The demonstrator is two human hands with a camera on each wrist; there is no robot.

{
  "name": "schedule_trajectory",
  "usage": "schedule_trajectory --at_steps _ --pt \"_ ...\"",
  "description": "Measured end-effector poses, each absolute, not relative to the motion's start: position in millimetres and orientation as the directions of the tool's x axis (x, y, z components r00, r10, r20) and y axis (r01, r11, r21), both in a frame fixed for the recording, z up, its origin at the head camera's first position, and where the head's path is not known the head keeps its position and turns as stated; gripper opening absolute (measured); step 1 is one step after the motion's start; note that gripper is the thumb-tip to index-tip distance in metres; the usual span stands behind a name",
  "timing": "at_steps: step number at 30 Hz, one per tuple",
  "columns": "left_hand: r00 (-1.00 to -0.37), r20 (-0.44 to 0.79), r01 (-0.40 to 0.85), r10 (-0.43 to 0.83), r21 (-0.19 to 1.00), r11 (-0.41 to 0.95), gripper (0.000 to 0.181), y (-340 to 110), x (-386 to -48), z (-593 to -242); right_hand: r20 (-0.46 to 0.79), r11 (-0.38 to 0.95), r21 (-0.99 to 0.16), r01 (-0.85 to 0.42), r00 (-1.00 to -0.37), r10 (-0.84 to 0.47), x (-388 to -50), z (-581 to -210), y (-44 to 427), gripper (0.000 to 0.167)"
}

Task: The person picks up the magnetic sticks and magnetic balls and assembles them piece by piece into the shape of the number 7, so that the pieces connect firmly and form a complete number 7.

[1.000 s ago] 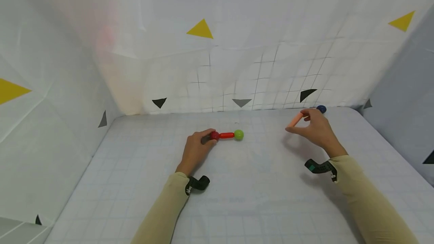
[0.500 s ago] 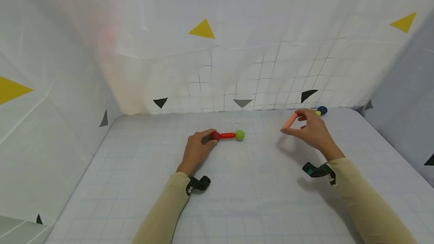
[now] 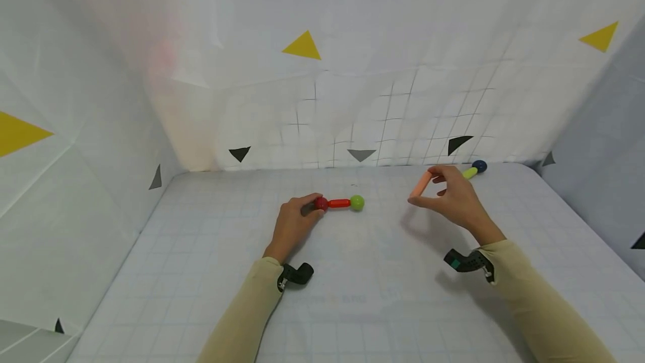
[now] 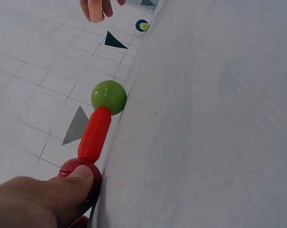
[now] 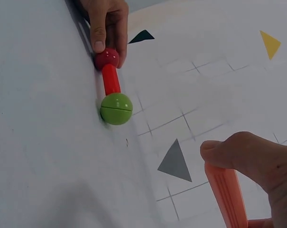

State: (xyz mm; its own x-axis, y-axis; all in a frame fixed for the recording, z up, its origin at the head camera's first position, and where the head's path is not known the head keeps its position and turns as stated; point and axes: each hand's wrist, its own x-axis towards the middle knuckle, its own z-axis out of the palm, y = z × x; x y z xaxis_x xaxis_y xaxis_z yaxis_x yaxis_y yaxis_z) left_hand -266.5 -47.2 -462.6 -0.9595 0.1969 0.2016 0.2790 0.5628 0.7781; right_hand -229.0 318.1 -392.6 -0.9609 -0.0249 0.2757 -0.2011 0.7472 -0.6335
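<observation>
My left hand (image 3: 292, 223) pinches a dark red ball (image 3: 321, 204) on the table between thumb and fingers. A red rod (image 3: 339, 203) joins that ball to a light green ball (image 3: 357, 203) on its right, the three in one line. Above the table, to the right, my right hand (image 3: 456, 199) holds an orange rod (image 3: 420, 184) by its two ends between thumb and fingers. In the right wrist view the orange rod (image 5: 227, 194) shows grooves along its side. The orange rod is apart from the green ball.
Behind my right hand, near the back wall, lies a dark blue ball (image 3: 480, 166) with a yellow-green rod (image 3: 470, 173) against it, partly hidden by the hand. White sheeting with triangle marks rises at the back and both sides of the gridded white table (image 3: 353, 307).
My right hand has moved left with the orange rod, nearer the green ball. More of the yellow-green rod shows behind it. My left hand has kept its hold on the red ball.
</observation>
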Motion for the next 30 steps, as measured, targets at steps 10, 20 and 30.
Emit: schedule_trajectory --at_steps 10,20,30 --pt "-0.959 0.21 0.283 0.193 0.771 0.57 0.043 -47 -268 -462 0.265 0.739 -0.639 -0.215 -0.963 -0.051 -226 -391 305 0.089" --pt "-0.958 0.214 0.287 0.193 0.767 0.573 0.042 -48 -267 -461 0.282 0.738 -0.623 -0.259 -0.954 -0.097 -228 -400 294 0.089" --pt "-0.954 0.222 0.298 0.202 0.767 0.568 0.043 -48 -267 -462 0.278 0.716 -0.631 -0.301 -0.948 -0.153 -223 -404 278 0.086"
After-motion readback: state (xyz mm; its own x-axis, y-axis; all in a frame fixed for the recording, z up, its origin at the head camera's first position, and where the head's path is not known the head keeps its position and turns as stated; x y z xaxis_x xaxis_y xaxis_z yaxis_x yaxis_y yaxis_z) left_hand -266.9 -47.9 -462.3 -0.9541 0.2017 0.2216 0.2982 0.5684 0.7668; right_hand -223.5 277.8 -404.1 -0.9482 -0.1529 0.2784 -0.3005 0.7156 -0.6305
